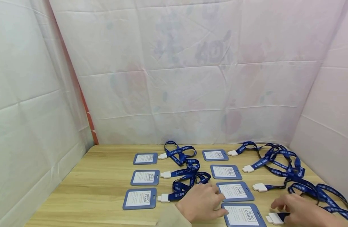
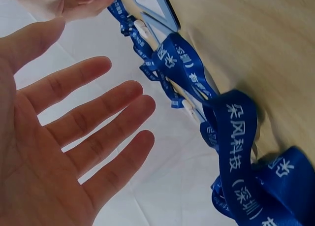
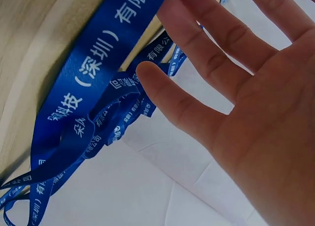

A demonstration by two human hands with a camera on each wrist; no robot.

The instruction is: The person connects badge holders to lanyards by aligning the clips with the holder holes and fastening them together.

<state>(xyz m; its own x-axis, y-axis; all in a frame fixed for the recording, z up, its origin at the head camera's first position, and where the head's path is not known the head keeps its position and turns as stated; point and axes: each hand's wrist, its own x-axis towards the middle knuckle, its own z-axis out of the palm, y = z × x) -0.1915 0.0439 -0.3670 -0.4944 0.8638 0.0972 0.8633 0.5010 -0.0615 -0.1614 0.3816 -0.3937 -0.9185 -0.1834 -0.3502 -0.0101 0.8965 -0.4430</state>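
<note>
On the wood-grain counter [image 1: 86, 195], the navy lanyard [image 1: 282, 216] being handled is at the lower right of the frame; its strap is best kept flat and untwisted. The right hand [image 1: 307, 212] bends its fingers over that strap just behind the connector, though whether this grip pinches it I cannot tell. The left hand [image 1: 202, 201], lower centre, is wide, fingers spread and holding nothing (its thumb reaches over the edge of the nearest ID card holder [image 1: 242, 216], contact unclear). That blue-framed holder, at the bottom of the frame, would best be nudged only lightly, so its column stays even. The white plastic connector [image 1: 275, 218], just right of it and apart, should point squarely at the holder.
</note>
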